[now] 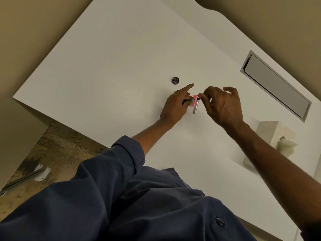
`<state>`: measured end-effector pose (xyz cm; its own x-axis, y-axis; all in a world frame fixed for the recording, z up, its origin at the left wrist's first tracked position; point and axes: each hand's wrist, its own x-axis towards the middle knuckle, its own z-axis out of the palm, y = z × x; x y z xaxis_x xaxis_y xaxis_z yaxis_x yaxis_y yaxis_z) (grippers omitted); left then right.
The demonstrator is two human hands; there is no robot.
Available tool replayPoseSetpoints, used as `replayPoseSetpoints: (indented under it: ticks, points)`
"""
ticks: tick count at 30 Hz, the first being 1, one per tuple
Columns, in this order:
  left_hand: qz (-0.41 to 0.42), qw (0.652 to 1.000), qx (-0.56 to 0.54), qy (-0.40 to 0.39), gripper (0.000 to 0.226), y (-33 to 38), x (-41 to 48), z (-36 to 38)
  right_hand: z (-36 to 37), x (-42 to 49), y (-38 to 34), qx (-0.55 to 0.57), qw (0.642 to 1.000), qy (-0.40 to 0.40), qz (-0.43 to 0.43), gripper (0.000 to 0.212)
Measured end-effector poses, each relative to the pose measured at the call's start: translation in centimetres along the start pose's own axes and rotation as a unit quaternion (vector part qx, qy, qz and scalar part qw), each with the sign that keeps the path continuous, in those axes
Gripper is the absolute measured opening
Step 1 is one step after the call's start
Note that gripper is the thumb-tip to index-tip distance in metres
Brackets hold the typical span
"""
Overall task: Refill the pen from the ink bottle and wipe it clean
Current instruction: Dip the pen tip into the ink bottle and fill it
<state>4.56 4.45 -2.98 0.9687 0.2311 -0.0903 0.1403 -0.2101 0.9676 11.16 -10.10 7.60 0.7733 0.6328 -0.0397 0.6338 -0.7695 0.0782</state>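
My left hand, just right of the frame's centre, is closed around the dark slim pen section, forefinger stretched out toward the upper right. My right hand meets it from the right, thumb and forefinger pinched narrow on the pen's end, the other fingers fanned loose. Where the hands meet there is a small bright pink piece; I cannot tell whether it is part of the pen or something lying under it. Just below, a short silvery metal tube, likely the pen's barrel or cap, lies on the white worktop. A little above and left of my hands stands the small round dark ink bottle, open-mouthed as far as I can make out, apart from both hands. I judge I am working the filling end, getting the pen ready to draw ink. Next I would carry the tip to the bottle's narrow mouth, steadily and without tipping it. Near the right edge sits a pale tissue box, handy for wiping.
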Motion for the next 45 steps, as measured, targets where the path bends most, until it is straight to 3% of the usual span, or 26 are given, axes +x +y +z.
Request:
replayPoseSetpoints:
  ticks: [5,9,17,22,29,34,37,40,45]
  points:
    - [0.018,0.999,0.027,-0.003,0.068,-0.6,0.1,0.2,0.3,-0.6,-0.6,0.090,0.996,0.007,0.011,0.045]
    - [0.026,0.999,0.026,0.004,0.069,-0.9,-0.1,0.5,0.4,-0.8,-0.8,0.132,0.991,0.023,0.026,0.024]
    - [0.027,0.999,0.015,0.006,0.094,-0.3,-0.5,-0.4,0.6,-1.9,-1.1,0.237,0.949,0.006,0.209,0.018]
    - [0.021,0.997,0.020,0.066,0.082,-0.3,-1.9,-1.9,0.8,-2.8,-1.1,0.300,0.904,-0.001,0.304,0.014]
    - [-0.093,0.987,-0.025,0.129,0.056,-0.1,-5.3,-2.0,1.5,-4.0,-1.7,0.439,0.800,0.001,0.409,0.012]
    - [-0.229,0.963,-0.128,0.060,0.029,1.6,-6.1,-0.7,1.8,-4.9,-2.0,0.542,0.697,0.008,0.470,0.010]
    - [-0.285,0.941,-0.185,-0.010,0.025,2.8,-6.0,0.1,1.5,-5.4,-2.5,0.598,0.622,-0.001,0.505,0.009]
    - [-0.293,0.927,-0.234,-0.024,0.015,4.3,-5.5,0.5,1.1,-6.3,-3.5,0.647,0.543,-0.018,0.536,0.011]
    - [-0.280,0.920,-0.269,-0.049,0.030,5.7,-4.4,0.6,0.6,-7.9,-5.3,0.729,0.401,-0.022,0.554,0.011]
